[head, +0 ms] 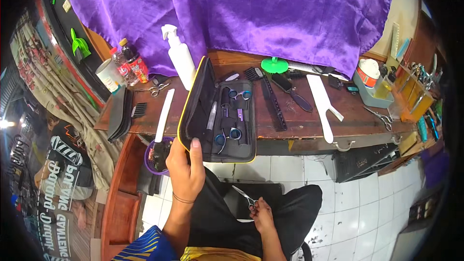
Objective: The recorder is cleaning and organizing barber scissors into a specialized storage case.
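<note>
My left hand (186, 174) grips the near corner of a black zip case (237, 156) with yellow edging. It is unzipped and spread, its lid tilted up on the left, at the table's front edge. Inside lie hairdressing scissors (235, 134) with blue finger rings and a second pair (240, 95) at the top; a slim silver tool (212, 116) sits along the fold. Lower down, over my lap, my right hand (262, 215) holds silver hairdressing scissors (245, 194) by the finger rings, blades pointing up and left.
On the wooden table (293, 125) are a white spray bottle (182, 61), a black comb (272, 103), a hairbrush (299, 99), a white forked plastic piece (322, 107) and more scissors (380, 116). A purple basket (148, 165) stands left. Purple cloth (282, 14) hangs behind. A person (72, 159) is at far left.
</note>
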`<state>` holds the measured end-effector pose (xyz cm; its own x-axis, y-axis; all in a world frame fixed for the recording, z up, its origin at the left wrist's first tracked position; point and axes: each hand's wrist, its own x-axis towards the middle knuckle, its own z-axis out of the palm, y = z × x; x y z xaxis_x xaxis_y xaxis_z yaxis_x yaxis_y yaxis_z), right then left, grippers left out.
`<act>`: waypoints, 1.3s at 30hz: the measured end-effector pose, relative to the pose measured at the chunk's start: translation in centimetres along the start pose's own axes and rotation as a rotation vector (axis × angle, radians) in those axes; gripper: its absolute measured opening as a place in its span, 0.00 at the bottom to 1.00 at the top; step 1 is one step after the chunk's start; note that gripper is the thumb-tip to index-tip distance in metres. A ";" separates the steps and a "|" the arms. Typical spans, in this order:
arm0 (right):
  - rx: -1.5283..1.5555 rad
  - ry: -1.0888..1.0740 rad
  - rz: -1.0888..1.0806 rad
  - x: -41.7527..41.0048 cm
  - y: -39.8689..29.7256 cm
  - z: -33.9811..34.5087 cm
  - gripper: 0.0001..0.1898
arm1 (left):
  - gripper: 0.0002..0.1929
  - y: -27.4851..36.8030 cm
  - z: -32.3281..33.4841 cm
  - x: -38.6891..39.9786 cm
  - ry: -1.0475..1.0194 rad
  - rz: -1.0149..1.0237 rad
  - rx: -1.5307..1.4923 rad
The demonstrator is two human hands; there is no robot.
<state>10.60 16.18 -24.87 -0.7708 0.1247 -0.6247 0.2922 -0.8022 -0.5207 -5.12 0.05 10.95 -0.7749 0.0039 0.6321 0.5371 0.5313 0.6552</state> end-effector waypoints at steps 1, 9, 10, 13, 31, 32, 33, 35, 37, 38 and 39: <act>-0.007 0.003 0.003 -0.2 0.0 0.1 0.18 | 0.08 -0.1 -0.1 -0.1 0.003 0.003 -0.001; -0.037 -0.004 -0.005 -0.3 -0.2 -0.1 0.19 | 0.10 -0.2 -0.1 0.3 -0.011 0.024 0.014; -0.042 -0.002 -0.003 -0.5 -0.3 0.0 0.19 | 0.10 -0.2 -0.2 0.2 -0.009 0.019 0.014; -0.050 -0.020 -0.019 -1.0 -0.7 0.3 0.18 | 0.11 0.5 -0.4 0.4 -0.040 -0.069 -0.035; -0.080 0.013 0.032 -0.3 0.7 1.1 0.17 | 0.16 -0.3 -5.9 2.9 -0.180 0.027 -0.105; -0.068 0.022 0.020 -0.7 0.4 1.1 0.17 | 0.16 -1.1 -6.4 3.8 -0.258 0.089 -0.137; -0.051 0.037 0.002 -0.9 0.1 0.9 0.17 | 0.15 -2.6 -7.1 5.4 -0.196 0.032 -0.190; -0.072 0.062 -0.030 0.0 0.4 0.3 0.17 | 0.13 -2.2 -7.6 10.1 -0.026 -0.059 -0.094; -0.141 0.069 -0.058 0.2 1.2 0.0 0.18 | 0.15 -6.8 -9.4 15.4 0.061 0.076 0.202; -0.110 0.129 -0.097 -0.2 1.9 -0.3 0.18 | 0.18 -8.8 -10.4 17.8 -0.051 -0.029 0.427; -0.141 0.070 -0.051 0.0 2.0 0.9 0.18 | 0.18 -12.3 -11.8 19.8 -0.120 -0.105 0.584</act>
<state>10.71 14.03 -25.36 -0.7471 0.2075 -0.6315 0.3339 -0.7043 -0.6265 -23.18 -16.40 20.26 -0.8640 0.0038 0.5035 0.2106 0.9110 0.3545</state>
